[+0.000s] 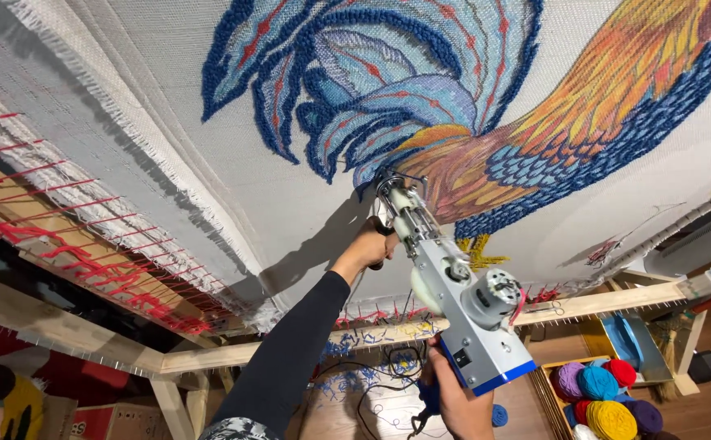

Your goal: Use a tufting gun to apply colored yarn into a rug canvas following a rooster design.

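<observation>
A grey and blue tufting gun (461,301) points its needle tip at the stretched white cloth (233,163), near the lower edge of a tufted rooster design (420,90) in blue, orange and brown yarn. My left hand (369,244), in a black sleeve, grips the gun's front handle just under the cloth. My right hand (457,399) holds the rear blue handle below the motor.
The cloth is stretched on a wooden frame (209,354) with red yarn (86,261) wound along its left edge. A crate of yarn balls (604,395) in purple, blue, red and yellow stands at the lower right. Cables (380,383) hang below the frame.
</observation>
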